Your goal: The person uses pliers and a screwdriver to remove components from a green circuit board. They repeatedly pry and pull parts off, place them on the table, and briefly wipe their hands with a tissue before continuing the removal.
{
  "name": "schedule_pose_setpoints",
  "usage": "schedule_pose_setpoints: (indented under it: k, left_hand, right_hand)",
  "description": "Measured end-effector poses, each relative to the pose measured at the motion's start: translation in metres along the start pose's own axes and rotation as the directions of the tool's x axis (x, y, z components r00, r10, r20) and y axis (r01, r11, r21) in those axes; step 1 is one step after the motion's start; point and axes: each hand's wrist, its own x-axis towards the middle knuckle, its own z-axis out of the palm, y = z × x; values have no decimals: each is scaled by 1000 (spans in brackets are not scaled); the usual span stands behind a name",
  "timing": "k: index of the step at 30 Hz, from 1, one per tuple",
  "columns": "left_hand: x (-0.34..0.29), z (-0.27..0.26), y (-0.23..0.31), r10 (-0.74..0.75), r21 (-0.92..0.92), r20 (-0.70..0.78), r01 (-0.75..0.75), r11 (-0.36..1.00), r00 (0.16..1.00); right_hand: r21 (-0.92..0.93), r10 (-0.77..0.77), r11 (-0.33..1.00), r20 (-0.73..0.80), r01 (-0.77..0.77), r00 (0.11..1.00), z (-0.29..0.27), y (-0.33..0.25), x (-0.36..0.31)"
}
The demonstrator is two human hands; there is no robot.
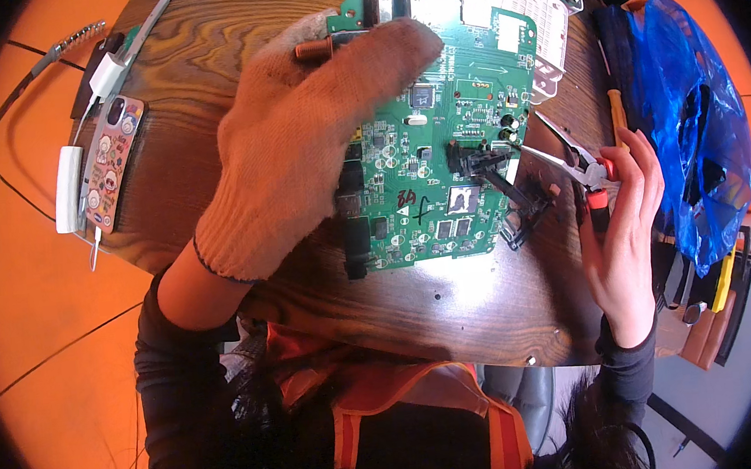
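My left hand (285,153), in a knitted work glove, grips the left side of a green circuit board (407,188), its thumb lying across the top. Metal and black connectors line the board's left edge, including a copper-coloured threaded one (315,50). A black plastic bracket (475,160) sits on the board's lower right part, and similar black pieces (528,205) are beside the edge. My bare right hand (627,232) is closed on red-handled pliers (577,161). Their jaws are spread and point at small round capacitors (509,123) near the board's right edge.
Behind the board lies a white vented plastic casing (549,31). A blue plastic bag (702,129) and an orange-handled screwdriver (616,110) are on the right. At the left table edge rest a sticker-covered phone (117,162) and white cables. A yellow-handled tool (725,282) is at lower right.
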Motion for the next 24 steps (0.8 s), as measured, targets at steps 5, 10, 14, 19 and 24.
schedule_pose_setpoints:
  k: [5,10,14,19,24]
  left_hand:
    - [-5,-2,-7,-15,-212,38,23,977,999]
    - [-6,2,-9,-59,-464,108,103,880,992]
    - [-4,14,7,-250,-678,117,261,687,961]
    - [-3,25,27,-349,-712,69,291,639,935]
    - [3,20,33,-524,-765,180,454,457,832]
  right_hand:
    - [53,-12,998,-43,14,999,8,-3,1]
    - [66,25,998,-56,-21,998,19,-12,0]
    - [-49,141,989,-19,-142,990,24,-20,3]
    - [-277,128,954,41,-112,991,25,-29,4]
    - [-54,75,996,70,-72,995,21,-22,4]
